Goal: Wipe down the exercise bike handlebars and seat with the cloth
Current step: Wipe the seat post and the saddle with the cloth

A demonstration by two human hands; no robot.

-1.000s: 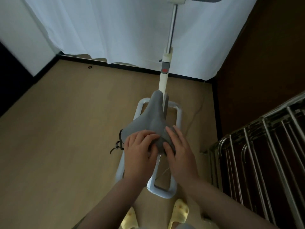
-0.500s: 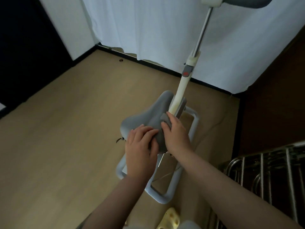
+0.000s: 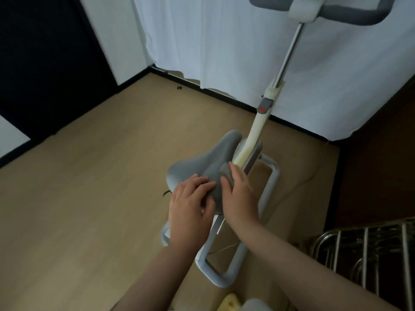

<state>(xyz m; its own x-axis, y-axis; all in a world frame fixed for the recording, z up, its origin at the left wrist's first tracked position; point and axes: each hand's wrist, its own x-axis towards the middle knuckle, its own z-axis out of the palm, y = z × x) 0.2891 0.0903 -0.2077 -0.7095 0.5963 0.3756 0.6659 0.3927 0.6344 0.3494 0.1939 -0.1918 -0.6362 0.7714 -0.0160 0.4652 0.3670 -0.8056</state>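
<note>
Two bare hands work on a grey bike seat (image 3: pixel 215 162), seen from above on a head camera. The left hand (image 3: pixel 190 205) lies on the near left part of the seat with fingers fairly straight, seemingly steadying it rather than gripping. The right hand (image 3: pixel 238 194) presses a small grey cloth (image 3: pixel 225 173) against the right side of the seat; its fingers curve over the cloth, which shows only as a bunched edge beyond the fingertips.

Judging by this, the seat wipe is under way, on the seat's right flank. Whether the rest of the seat is clean cannot be told. The handlebars (image 3: pixel 350 12) sit far off at top right, well apart from both hands, and nothing shows if they have had their wipe.

The seat's long axis runs from near left to far right: its broad back is near, under the hands, and its narrow nose points far, toward the pale post (image 3: pixel 258 129). That post rises from just beside the nose, up and right to the handlebars, whose bar lies across the view, left to right. The bike stands on a tan floor (image 3: pixel 89 176) before a white curtain (image 3: pixel 213 41).
</note>
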